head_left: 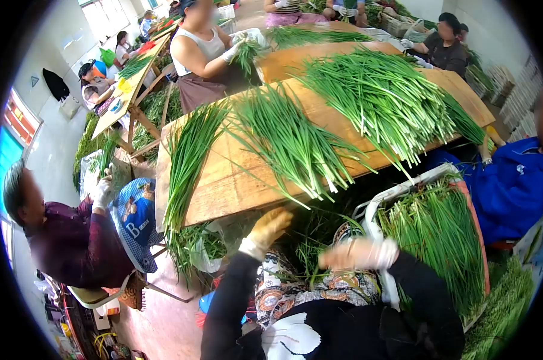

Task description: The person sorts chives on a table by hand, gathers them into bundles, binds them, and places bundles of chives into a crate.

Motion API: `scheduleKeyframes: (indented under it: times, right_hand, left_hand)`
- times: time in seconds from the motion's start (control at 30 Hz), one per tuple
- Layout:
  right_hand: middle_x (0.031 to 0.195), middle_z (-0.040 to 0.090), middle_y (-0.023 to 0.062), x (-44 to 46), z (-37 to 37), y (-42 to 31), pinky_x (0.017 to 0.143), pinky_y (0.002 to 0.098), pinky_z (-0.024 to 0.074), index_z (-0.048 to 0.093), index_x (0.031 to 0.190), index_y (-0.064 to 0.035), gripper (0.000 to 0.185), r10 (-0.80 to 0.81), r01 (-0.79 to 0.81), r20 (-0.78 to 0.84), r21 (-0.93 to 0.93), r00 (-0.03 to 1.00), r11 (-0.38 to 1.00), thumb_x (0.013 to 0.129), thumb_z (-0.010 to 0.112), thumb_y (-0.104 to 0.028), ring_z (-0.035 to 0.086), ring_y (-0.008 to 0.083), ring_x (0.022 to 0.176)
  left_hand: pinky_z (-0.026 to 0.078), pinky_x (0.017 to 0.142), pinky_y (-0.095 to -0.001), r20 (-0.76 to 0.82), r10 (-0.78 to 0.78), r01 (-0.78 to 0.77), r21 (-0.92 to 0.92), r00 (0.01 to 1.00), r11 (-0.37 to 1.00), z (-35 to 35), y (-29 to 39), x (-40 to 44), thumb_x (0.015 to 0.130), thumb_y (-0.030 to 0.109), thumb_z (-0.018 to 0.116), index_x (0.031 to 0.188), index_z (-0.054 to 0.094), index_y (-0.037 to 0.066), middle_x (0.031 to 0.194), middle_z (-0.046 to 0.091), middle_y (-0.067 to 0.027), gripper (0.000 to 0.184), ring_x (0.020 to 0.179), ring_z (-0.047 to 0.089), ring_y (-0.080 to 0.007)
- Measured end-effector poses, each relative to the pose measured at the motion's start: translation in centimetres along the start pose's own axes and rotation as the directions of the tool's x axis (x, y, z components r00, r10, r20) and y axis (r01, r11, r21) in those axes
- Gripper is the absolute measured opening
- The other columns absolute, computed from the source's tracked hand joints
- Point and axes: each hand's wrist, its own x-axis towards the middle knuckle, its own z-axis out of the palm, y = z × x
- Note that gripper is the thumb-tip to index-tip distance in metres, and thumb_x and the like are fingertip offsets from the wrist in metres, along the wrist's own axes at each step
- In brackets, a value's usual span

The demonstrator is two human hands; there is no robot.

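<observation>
My left hand (270, 228), in a yellowish glove, is raised over my lap just below the table's front edge; its fingers are smeared and I cannot make out anything in it. My right hand (352, 253) is blurred by motion above my patterned trousers, beside the white-rimmed crate. Long green stalks with pale ends lie on the wooden table (223, 186): a narrow bunch (190, 156) at the left, a looser bunch (289, 141) in the middle and a large pile (379, 96) at the right. Loose greens (310, 240) hang between my hands.
A crate (373, 225) full of green stalks stands at my right. A seated person (73, 240) works at the left, another person (202, 54) stands across the table, and a person in blue (505, 186) is at the right. More people sit farther back.
</observation>
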Motion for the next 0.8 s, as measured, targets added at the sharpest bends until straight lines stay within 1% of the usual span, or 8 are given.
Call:
scheduleKeyframes:
  times: [0.07,0.1,0.13,0.2,0.37,0.63,0.73,0.8]
  right_hand:
    - [0.098,0.059,0.0111,1.0,-7.8,-3.4,0.08,0.0289,0.0434,0.055,0.106,-0.002,0.036,0.003,-0.072,-0.37,-0.175,0.929,0.982,0.084,0.049,-0.03,0.055,0.0208,0.09]
    - [0.103,0.058,0.0138,1.5,-9.1,-5.0,0.08,0.0309,0.0437,0.054,0.107,-0.0009,0.041,0.284,0.072,-0.679,0.446,0.677,0.892,0.085,0.047,-0.035,0.055,0.0247,0.094]
    - [0.103,0.057,0.016,2.3,-11.7,-2.3,0.081,0.0338,0.0427,0.052,0.109,-0.0019,0.049,-0.101,-0.177,-0.901,-0.191,0.422,0.965,0.085,0.045,-0.044,0.053,0.0272,0.096]
    - [0.116,0.048,0.0193,3.9,-15.8,1.3,0.093,0.0416,0.0334,0.031,0.128,-0.0046,0.079,-0.01,-0.602,-0.95,-0.206,0.312,0.771,0.075,0.046,-0.061,0.043,0.0332,0.11]
    - [0.134,0.019,0.0278,10.4,-14.2,-0.1,0.099,0.0402,0.0268,-0.001,0.135,-0.0038,0.108,0.461,-0.844,-0.776,-0.165,0.431,0.511,0.064,0.061,-0.058,0.029,0.04,0.12]
    - [0.107,0.054,0.0142,8.1,-12.8,0.6,0.079,0.0282,0.0419,0.03,0.131,-0.0108,0.068,0.165,-0.027,-0.945,0.165,0.283,0.986,0.071,0.06,-0.007,0.054,0.0205,0.091]
    - [0.116,0.05,0.0176,7.1,-14.4,2.6,0.09,0.0272,0.0352,0.034,0.13,-0.0092,0.063,0.012,-0.225,-0.965,-0.049,0.264,0.973,0.072,0.06,-0.011,0.049,0.0223,0.104]
    - [0.126,0.039,0.0206,6.7,-15.2,2.7,0.094,0.0358,0.0325,0.026,0.133,-0.0112,0.072,0.32,-0.678,-0.87,-0.023,0.376,0.735,0.073,0.063,-0.023,0.039,0.0312,0.115]
  left_hand:
    - [0.014,0.103,-0.0422,0.037,-0.057,0.067,-0.401,0.998,0.914,1.6,1.3,1.0,0.082,0.044,0.052,0.13,0.022,0.003,0.13,0.035,-0.0155,0.07,0.122,0.03,-0.0279]
    - [0.013,0.103,-0.0437,0.053,-0.032,0.057,-0.559,0.998,0.827,1.9,0.8,2.3,0.081,0.044,0.052,0.127,0.028,0.005,0.128,0.039,-0.0141,0.065,0.12,0.032,-0.0284]
    - [0.015,0.102,-0.0439,0.021,-0.029,0.036,-0.613,0.999,0.789,2.5,0.6,3.6,0.081,0.044,0.052,0.126,0.03,0.006,0.126,0.041,-0.0138,0.063,0.119,0.033,-0.0284]
    - [0.019,0.099,-0.0438,0.005,-0.051,0.041,-0.688,0.999,0.725,3.8,1.0,5.7,0.081,0.044,0.052,0.122,0.035,0.007,0.124,0.044,-0.0129,0.057,0.117,0.036,-0.028]
    - [0.04,0.079,-0.0403,0.038,-0.04,0.054,-0.814,0.998,0.578,5.2,-0.4,9.1,0.084,0.033,0.052,0.104,0.048,0.008,0.1,0.053,-0.0087,0.032,0.094,0.048,-0.0253]
    - [0.037,0.046,-0.0153,0.005,0.201,-0.151,-0.636,0.98,0.757,4.6,3.9,0.1,0.082,0.014,0.056,0.103,0.052,0.004,0.074,0.056,0.0009,0.025,0.057,0.051,-0.0059]
    - [0.045,0.062,-0.0204,-0.034,0.081,-0.084,-0.61,0.996,0.788,3.1,1.2,-0.8,0.082,0.018,0.057,0.108,0.051,0.004,0.093,0.059,-0.0045,0.031,0.075,0.056,-0.0112]
    - [0.046,0.064,-0.0218,-0.039,-0.022,-0.009,-0.654,0.999,0.757,2.4,-0.8,-1.2,0.082,0.017,0.057,0.109,0.049,0.004,0.098,0.058,-0.0065,0.031,0.077,0.057,-0.013]
